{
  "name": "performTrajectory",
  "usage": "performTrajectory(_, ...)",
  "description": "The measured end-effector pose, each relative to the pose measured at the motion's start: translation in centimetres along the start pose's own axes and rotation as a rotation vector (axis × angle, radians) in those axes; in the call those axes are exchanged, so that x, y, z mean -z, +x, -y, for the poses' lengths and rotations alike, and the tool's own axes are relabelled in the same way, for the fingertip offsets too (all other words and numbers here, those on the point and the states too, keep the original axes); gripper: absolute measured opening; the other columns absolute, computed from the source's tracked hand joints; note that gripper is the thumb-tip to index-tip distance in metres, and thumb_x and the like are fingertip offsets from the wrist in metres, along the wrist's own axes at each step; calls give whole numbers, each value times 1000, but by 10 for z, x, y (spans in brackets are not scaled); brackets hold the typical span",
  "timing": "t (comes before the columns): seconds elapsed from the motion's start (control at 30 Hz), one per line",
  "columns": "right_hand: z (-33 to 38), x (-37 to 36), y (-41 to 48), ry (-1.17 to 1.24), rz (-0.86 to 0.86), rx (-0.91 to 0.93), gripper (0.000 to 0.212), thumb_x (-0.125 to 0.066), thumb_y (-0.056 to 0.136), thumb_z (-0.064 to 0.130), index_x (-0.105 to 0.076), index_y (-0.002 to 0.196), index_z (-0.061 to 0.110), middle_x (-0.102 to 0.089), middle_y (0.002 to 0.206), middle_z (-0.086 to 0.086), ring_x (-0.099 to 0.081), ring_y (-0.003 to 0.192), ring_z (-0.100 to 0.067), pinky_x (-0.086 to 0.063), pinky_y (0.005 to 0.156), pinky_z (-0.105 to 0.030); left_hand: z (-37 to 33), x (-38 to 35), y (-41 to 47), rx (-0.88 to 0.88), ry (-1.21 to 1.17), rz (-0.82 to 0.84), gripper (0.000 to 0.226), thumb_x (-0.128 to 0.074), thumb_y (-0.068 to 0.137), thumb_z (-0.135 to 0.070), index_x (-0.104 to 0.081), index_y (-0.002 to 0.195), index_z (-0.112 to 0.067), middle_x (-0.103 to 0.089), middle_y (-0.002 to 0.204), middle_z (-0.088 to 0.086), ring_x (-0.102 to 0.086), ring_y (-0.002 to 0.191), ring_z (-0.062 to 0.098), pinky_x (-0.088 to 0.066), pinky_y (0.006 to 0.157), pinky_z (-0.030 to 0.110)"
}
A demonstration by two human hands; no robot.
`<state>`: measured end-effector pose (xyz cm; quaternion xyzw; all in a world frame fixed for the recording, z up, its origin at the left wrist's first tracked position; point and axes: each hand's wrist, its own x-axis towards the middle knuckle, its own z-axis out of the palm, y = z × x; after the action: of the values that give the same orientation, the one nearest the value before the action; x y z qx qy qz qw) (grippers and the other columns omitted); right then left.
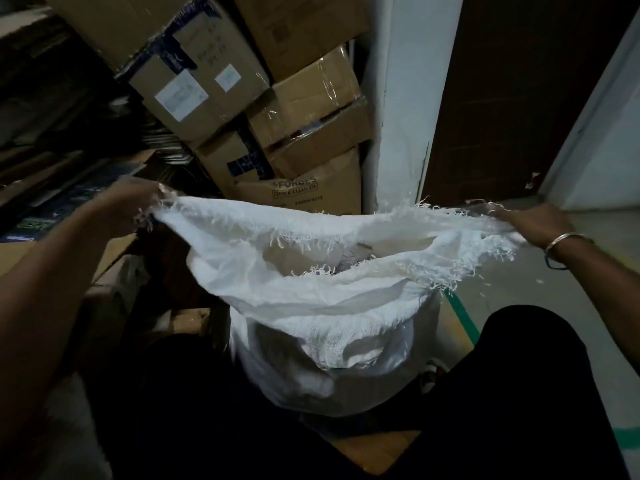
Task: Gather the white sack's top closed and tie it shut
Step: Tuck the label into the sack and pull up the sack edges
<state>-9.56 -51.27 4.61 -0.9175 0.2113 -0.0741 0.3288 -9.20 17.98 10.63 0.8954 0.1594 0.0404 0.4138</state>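
Left hand (135, 199) and right hand (533, 221) each grasp sack (329, 306) rim's frayed ends, mouth stretched open; boxes (304, 109) close behind.

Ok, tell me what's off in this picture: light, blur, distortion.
Head view: dim throughout, the white sack is the only bright thing and its weave is partly washed out. Head view: the left hand is dark and motion-smeared, the right hand crisper. Head view: the wide lens tilts the cardboard boxes and the white pillar.
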Motion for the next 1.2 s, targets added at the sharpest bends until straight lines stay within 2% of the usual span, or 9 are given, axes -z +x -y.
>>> performTrajectory(0.07,-8,-9,1,67,62,10,71,-53,71,84,-64,75,14,-60,80,-16,-57,76,-32,-41,76,-38,28,5,35,12,-170,-109,20,-69,67,-18,-77,84,-13,-73,86,12,-69,84,38,-60,84,52)
performTrajectory(0.17,-13,-30,6,-26,243,72,46,-60,87,60,-70,90,14,-65,96,-15,-59,85,-33,-44,82,-40,-8,-15,-2,-38,-353,-240,12,-69,73,-10,-69,61,-11,-59,51,-4,-52,50,14,-46,51,24)
performTrajectory(0.3,15,-52,-4,-432,527,65,39,-63,47,49,-61,68,16,-61,84,-14,-52,73,-28,-42,71,-36,-65,-38,-53,25,-377,-274,22,-61,78,-5,-48,63,-15,-41,60,10,-36,48,20,-29,50,25)
performTrajectory(0.43,99,-90,-33,-634,219,235,57,-38,82,51,-66,115,13,-57,133,-21,-49,123,-43,-31,105,-58,-74,-47,-50,-55,-376,-243,22,-59,77,4,-52,58,-6,-43,46,5,-37,48,17,-29,50,28)
performTrajectory(0.67,253,-156,-145,117,237,799,24,-67,84,36,-63,99,17,-67,98,-2,-63,89,-20,-55,80,-37,-84,-58,-62,-164,-357,-222,16,-64,83,6,-66,70,-2,-57,39,-7,-50,38,9,-39,41,19)
performTrajectory(0.8,291,-190,-174,-33,191,947,49,-83,69,42,-56,105,24,-59,109,-1,-53,101,-19,-50,88,-34,-90,-57,-74,-206,-431,-162,20,-64,87,9,-66,71,-3,-58,39,-7,-52,34,2,-40,40,15)
performTrajectory(0.9,300,-204,-176,-87,-1,922,24,-65,86,26,-61,108,19,-60,112,-7,-52,107,-26,-44,90,-35,-91,-52,-75,-206,-387,-137,11,-68,87,5,-69,78,0,-61,44,-1,-54,40,11,-39,44,19)
performTrajectory(1.07,305,-186,-155,213,50,786,19,-53,89,5,-46,102,17,-64,83,-9,-58,72,-30,-46,61,-37,-92,-37,-76,-207,163,-270,3,-69,80,3,-69,82,2,-59,70,16,-53,61,22,-36,51,27)
performTrajectory(1.2,295,-189,-146,209,19,1004,36,-50,81,-11,-51,99,20,-60,76,-6,-56,65,-27,-44,54,-36,-95,-39,-72,-124,-80,-215,22,-58,82,9,-52,64,-1,-50,50,2,-47,48,12,-34,41,19)
